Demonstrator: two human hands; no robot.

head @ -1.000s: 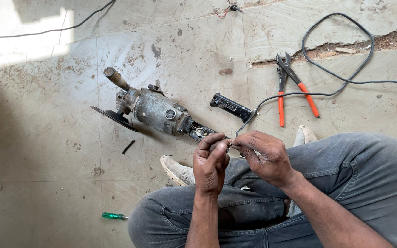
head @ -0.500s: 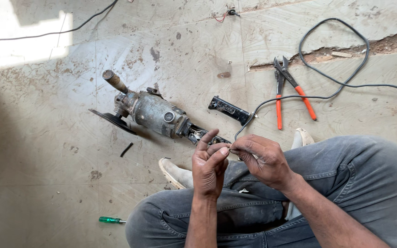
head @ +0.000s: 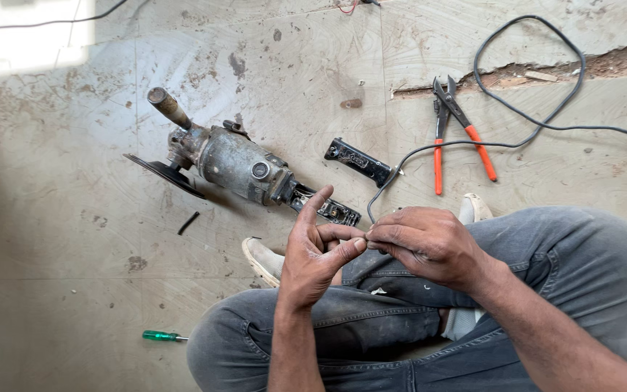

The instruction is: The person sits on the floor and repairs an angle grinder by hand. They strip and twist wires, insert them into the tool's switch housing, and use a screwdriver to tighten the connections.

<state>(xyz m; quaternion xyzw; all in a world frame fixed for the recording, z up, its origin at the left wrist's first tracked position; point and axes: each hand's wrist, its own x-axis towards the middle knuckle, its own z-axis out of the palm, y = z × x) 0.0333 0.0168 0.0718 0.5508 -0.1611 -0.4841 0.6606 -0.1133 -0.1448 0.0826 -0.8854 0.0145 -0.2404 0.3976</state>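
Down on the dusty floor (head: 59, 239) lies the grinder (head: 234, 163), disc to the left, rear handle opened, one black cover (head: 359, 162) lying just beside it. The dark cable (head: 517, 109) loops past the orange pliers (head: 455, 134) and runs down into the hands over the lap. Right hand (head: 429, 243) curls closed around the cable end; left hand (head: 317, 250) pinches it, index finger lifted. Best kept steady, I'd say: firm pinch, short grip near the tip. The tip itself is hidden by fingers
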